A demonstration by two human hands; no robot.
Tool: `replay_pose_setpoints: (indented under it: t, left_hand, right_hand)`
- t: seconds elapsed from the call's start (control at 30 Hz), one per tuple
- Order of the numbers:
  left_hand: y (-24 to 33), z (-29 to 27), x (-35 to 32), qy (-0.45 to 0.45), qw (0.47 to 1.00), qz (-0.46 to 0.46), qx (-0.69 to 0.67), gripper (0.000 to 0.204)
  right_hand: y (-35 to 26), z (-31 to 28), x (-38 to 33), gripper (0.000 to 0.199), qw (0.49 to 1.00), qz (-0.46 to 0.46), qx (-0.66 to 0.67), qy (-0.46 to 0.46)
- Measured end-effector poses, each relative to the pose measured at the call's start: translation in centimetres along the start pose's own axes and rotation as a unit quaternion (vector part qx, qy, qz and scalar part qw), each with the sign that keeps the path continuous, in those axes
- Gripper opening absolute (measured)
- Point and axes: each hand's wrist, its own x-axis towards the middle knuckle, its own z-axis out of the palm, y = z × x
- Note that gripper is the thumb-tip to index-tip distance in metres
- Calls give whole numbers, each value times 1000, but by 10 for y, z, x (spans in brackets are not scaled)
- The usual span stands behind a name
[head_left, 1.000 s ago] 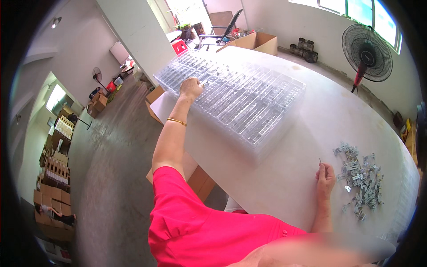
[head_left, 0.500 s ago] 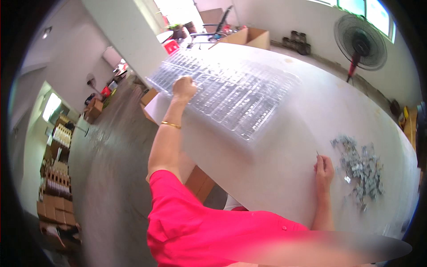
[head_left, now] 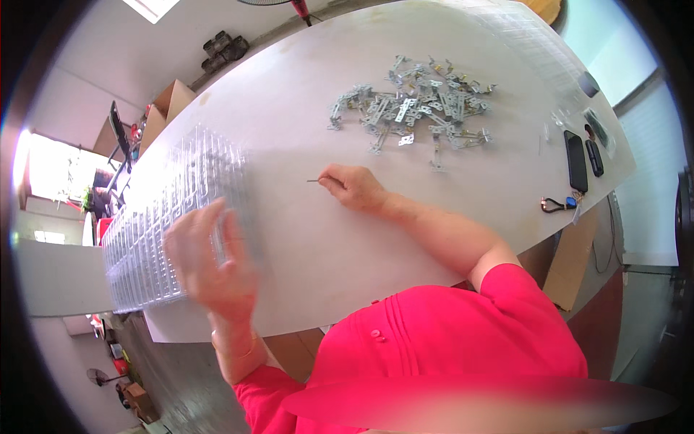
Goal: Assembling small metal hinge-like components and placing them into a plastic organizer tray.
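I saw the left hand [head_left: 212, 264] come back from the far part of the clear trays [head_left: 137, 253] to their near side; I judged that one reach there had ended. Blur kept me from telling whether it held anything. My right hand [head_left: 354, 188] was closed, pinching a thin metal pin [head_left: 311, 180] over the bench [head_left: 289, 123], between the trays and the bracket heap [head_left: 426, 108]. The pin's free end pointed left toward the trays, its long axis running nearly left to right.
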Motion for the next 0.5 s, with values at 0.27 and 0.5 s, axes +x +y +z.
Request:
replay_pose_setpoints:
  t: [0.27,0.5]
  left_hand:
    - [83,116,15,-139,961,56,-230,19]
    - [83,191,13,-269,951,40,-147,23]
  right_hand:
    - [23,33,-7,28,991,-118,-58,16]
    - [19,25,-7,24,990,-105,81,-43]
